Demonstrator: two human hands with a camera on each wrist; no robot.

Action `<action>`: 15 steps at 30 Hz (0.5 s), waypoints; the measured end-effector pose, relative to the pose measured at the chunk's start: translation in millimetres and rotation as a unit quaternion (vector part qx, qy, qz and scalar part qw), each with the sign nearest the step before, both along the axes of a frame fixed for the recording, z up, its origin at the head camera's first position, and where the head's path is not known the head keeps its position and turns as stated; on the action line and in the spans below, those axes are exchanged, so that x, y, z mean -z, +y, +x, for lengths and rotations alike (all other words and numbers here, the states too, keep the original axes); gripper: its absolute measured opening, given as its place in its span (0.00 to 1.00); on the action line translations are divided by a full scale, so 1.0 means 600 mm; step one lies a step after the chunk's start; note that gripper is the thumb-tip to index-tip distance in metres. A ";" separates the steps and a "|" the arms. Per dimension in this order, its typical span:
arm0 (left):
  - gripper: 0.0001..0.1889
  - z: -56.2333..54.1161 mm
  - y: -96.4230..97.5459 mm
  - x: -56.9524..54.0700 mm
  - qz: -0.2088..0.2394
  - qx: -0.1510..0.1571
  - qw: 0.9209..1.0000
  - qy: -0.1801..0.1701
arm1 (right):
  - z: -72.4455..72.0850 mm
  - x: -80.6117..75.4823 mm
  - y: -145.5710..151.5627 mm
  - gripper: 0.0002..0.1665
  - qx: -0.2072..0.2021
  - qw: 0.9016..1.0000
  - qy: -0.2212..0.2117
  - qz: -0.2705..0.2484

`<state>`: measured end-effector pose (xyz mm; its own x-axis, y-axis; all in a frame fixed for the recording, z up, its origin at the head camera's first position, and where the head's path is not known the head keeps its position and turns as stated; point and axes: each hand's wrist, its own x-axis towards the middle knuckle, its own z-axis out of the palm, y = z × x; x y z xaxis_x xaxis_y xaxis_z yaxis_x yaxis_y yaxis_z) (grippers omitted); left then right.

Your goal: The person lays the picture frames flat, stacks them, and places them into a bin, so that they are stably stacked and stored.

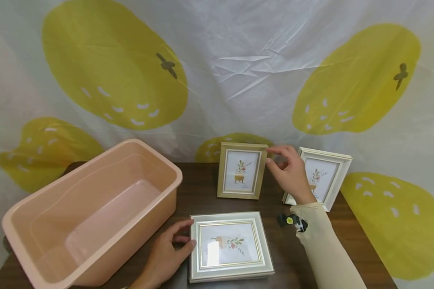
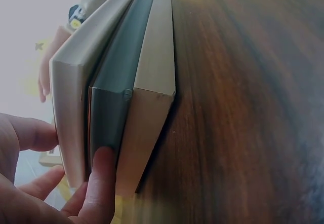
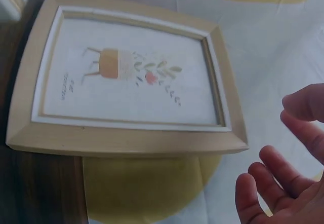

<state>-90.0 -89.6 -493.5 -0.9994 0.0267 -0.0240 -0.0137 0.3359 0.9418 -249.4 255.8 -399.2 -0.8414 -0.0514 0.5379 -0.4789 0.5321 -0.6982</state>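
A pale printed cloth [image 1: 246, 72] hangs behind the dark wooden table [image 1: 197, 184]. The pink tub [image 1: 148, 224] takes up the left side, its near wall close beside the left hand, leaving little elbow room there. In front lies the stack of frames [image 1: 231, 245]: white on top, a blue-grey one in the middle, a cream one on the table. It looks stiff and moderately heavy as a pile; the smooth edges may slide on one another, so the lowest frame is the one to reach under. The white frame [image 1: 323, 170] stands at the right, partly hidden by the right hand and forearm. The tan frame [image 1: 241, 170] stands between it and the tub, leaning slightly back. It should be light and rigid, with a breakable front and an easy tip; take it by the side rails, away from the clear front. The left hand [image 1: 166, 251] has a loose grip, digits spread against the stack's left edge. The right hand [image 1: 291, 172] is beside the tan frame's upper corner, its grip empty, thumb and forefinger nearly together, other fingers loosely bent.
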 end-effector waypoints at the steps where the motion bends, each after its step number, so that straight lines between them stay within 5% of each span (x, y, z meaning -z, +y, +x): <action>1: 0.26 0.000 0.000 0.000 0.001 -0.001 1.000 0.000 | -0.008 0.001 -0.001 0.19 -0.003 1.000 0.001 -0.001; 15: 0.26 0.001 -0.001 -0.001 0.003 0.002 1.000 -0.001 | -0.069 0.004 -0.002 0.19 -0.081 0.994 -0.057 0.043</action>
